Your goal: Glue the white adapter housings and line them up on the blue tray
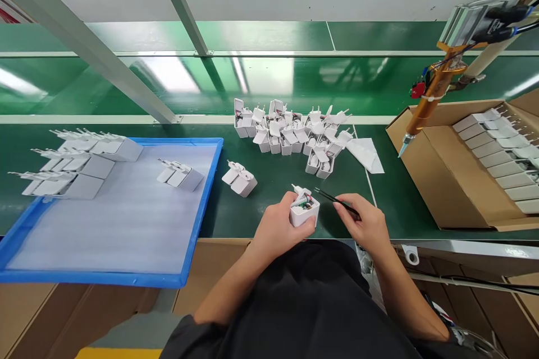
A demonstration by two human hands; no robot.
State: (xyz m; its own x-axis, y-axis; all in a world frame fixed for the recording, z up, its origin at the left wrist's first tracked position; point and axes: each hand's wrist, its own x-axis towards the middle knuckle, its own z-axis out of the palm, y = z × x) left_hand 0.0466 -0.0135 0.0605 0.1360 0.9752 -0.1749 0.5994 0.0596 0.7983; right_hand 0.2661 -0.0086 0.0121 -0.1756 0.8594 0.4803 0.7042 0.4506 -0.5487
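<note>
Near the bench's front edge, my left hand is closed around a white charger housing. The housing's top is open, showing a green circuit board and wires, with a white plug piece at its back. My right hand grips black tweezers, whose tips point left, just apart from the housing. Beyond my hands lies a cluster of open white charger housings with loose plug covers. A pair of white chargers stands to the left of my left hand.
A blue-rimmed tray at left carries rows of white chargers. At right, a cardboard box holds more white housings. An orange glue dispenser hangs beside it, nozzle down. White paper lies by the cluster. A metal post slants at left.
</note>
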